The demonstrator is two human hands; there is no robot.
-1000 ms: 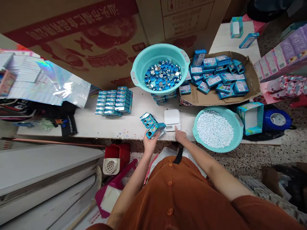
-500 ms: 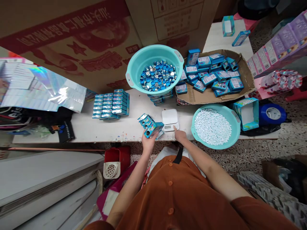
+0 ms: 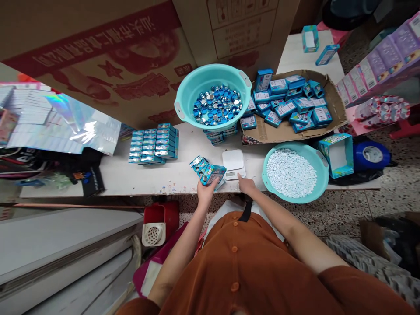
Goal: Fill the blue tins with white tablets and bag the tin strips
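Diagonally, the right hand (image 3: 248, 187) points onto the scale (image 3: 233, 161).

Upside down on the red band (image 3: 95, 40) of the big brown cardboard carton (image 3: 131, 74): 汕头市, two unclear characters, 食品有限公司. Print on the small blue cardboard boxes (image 3: 213, 173) and white plastic scale (image 3: 232, 159) is illegible.

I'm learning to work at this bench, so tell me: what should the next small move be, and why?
Probably lower the blue box in the left hand onto the white scale: its plate looks bare, the box is held just beside it, and a finger of the right hand is at the scale's front, by the display.
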